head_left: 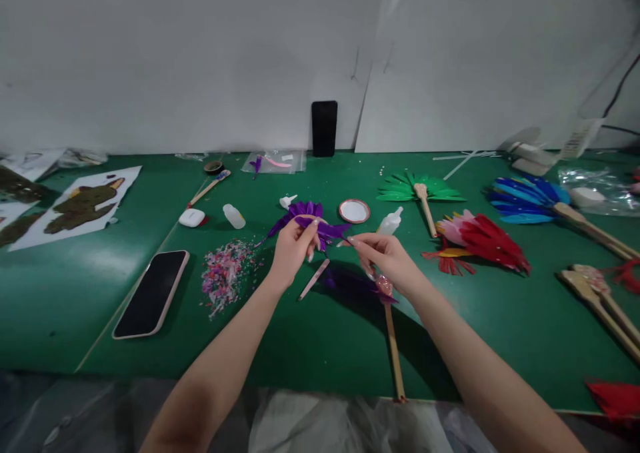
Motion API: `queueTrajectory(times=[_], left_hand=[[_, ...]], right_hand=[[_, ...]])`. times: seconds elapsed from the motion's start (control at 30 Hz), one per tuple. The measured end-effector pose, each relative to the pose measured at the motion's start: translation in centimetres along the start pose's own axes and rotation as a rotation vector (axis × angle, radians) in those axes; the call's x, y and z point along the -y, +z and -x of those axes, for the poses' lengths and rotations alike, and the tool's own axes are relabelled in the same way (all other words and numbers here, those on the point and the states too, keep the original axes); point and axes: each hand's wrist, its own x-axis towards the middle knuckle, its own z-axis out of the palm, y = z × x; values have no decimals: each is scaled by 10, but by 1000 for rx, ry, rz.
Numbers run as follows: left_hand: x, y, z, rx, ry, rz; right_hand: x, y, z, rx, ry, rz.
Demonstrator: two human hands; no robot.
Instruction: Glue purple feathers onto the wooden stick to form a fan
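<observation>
Pinching now, in the head view: my left hand has thumb and finger closed on a purple feather, and my right hand nips its quill end. The feather bridges my 2 hands, long axis running sideways, seemingly lifted off the green table. Below, nearer my right hand, lies a wooden stick, its length pointing back at me, dark purple plumes fanning leftward from its top; whether my right hand touches that top, I can't tell. A purple feather bunch sits just past my left hand. Confetti lies left, red feathers right, and a pale wall closes the back.
</observation>
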Motion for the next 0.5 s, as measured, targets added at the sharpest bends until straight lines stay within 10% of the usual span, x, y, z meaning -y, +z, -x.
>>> queueTrajectory(times=[0.33,0.5], left_hand=[[12,-5,-4,5,31,-249],[12,11,5,46,11,-300]], right_hand=[[7,-25,8,54,-202,521],[0,-54,58,-286,-223,662]])
